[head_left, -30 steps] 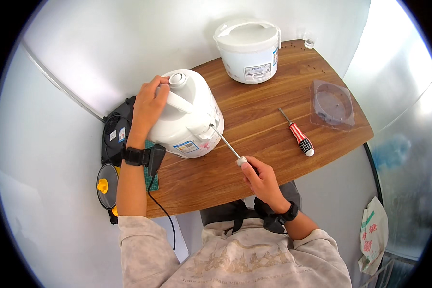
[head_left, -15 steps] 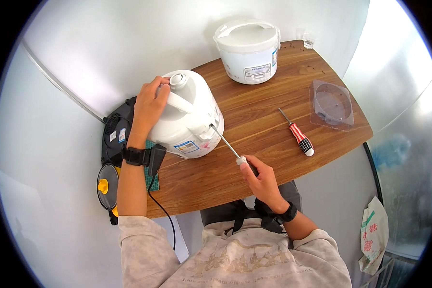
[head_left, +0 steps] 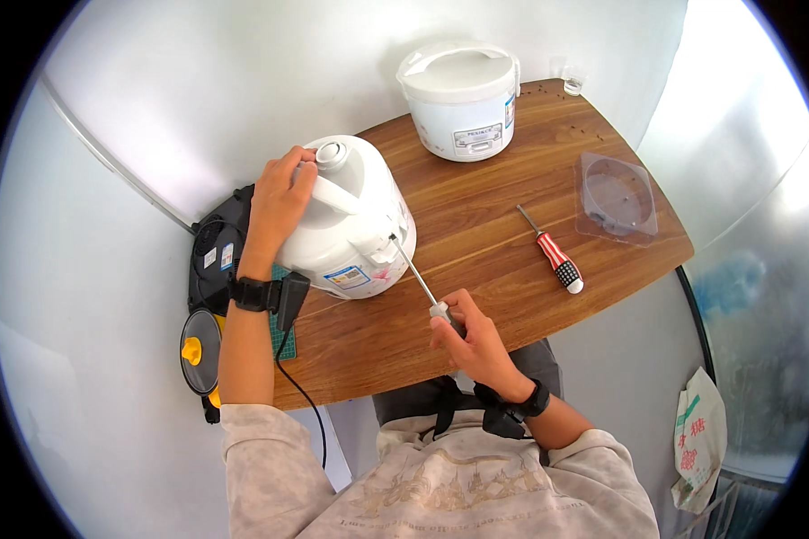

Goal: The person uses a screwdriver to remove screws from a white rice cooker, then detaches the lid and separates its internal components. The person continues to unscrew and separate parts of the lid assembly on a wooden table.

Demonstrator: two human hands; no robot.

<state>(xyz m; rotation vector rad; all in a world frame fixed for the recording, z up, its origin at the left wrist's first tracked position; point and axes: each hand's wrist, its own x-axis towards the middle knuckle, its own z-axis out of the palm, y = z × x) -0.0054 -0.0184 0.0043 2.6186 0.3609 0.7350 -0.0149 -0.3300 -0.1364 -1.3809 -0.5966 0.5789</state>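
Note:
A white rice cooker (head_left: 379,180) with a carrying handle and round vent stands tilted on the table's left side. My left hand (head_left: 281,199) grips its lid, fingers bent beside the vent and handle. My right hand (head_left: 478,346) holds a screwdriver (head_left: 419,278) with a grey-and-dark handle between thumb and fingers. Its long shaft slants up and left, and the tip meets the cooker at a small opening by the rim. Whether the tip sits on a screw is too small to tell. Part of the lid lies hidden under my left hand.
On the wooden table (head_left: 351,355) are a second white rice cooker (head_left: 463,108), a striped-handle screwdriver (head_left: 559,261), a clear plastic tray (head_left: 617,199) and a small clear cup (head_left: 573,85). Several tiny dark pieces lie near the cup. A black case (head_left: 214,269) stands left of the table.
My right hand has shifted slightly left, its fingers spreading a little around the screwdriver's handle. The shaft stands a bit steeper in view, its tip still at the cooker. My left hand stays put.

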